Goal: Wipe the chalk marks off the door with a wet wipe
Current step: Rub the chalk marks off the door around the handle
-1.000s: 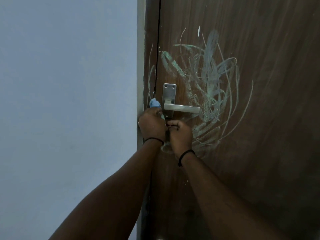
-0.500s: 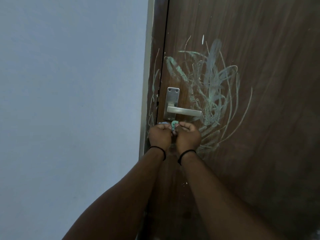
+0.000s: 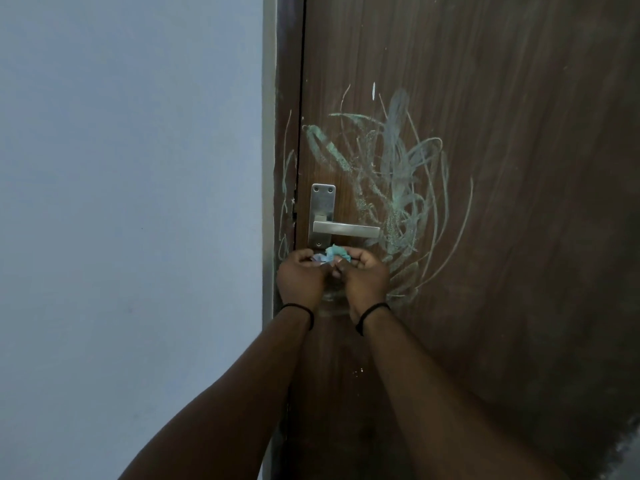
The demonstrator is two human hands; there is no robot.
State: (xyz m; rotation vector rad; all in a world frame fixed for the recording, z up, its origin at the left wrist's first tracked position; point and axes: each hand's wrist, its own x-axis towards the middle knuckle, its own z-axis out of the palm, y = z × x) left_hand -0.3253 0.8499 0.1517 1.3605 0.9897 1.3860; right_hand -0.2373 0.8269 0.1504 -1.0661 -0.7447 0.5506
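Observation:
A dark brown wooden door (image 3: 502, 306) carries a tangle of pale green chalk marks (image 3: 398, 174) to the right of and above its handle. Fainter chalk lines run down the door frame (image 3: 287, 188). My left hand (image 3: 300, 276) and my right hand (image 3: 365, 277) are side by side just below the handle, both pinching a crumpled bluish-green wet wipe (image 3: 331, 255) between their fingertips. Most of the wipe is hidden by my fingers.
A metal lever handle (image 3: 344, 231) on a silver backplate (image 3: 322, 206) sticks out just above my hands. A plain pale blue wall (image 3: 131, 220) fills the left side. Each wrist wears a thin black band.
The wipe, first in my left hand at the door edge beside the handle, now sits between both hands below the handle. The view has drifted, so the door sits a bit more to the right.

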